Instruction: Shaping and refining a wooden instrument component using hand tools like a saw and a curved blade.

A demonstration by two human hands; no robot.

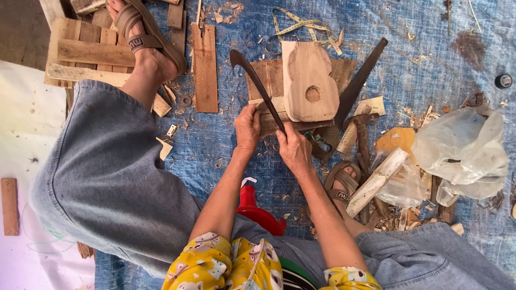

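A long dark curved blade (pixel 258 83) runs from the upper left down to my right hand (pixel 293 147), which grips its handle end. My left hand (pixel 247 128) presses on the near edge of a stack of wooden pieces (pixel 271 75). On that stack lies a pale carved wooden block (pixel 309 80) with a round hole in it. The blade lies across the left side of the stack.
A hand saw (pixel 357 86) and a hammer (pixel 361 137) lie right of the block. Planks (pixel 205 64) and a slatted pallet (pixel 88 51) sit upper left, clear plastic bags (pixel 462 150) at right, a yellow measuring tape (pixel 298 27) at top. A blue tarp (pixel 419 59) strewn with chips covers the ground.
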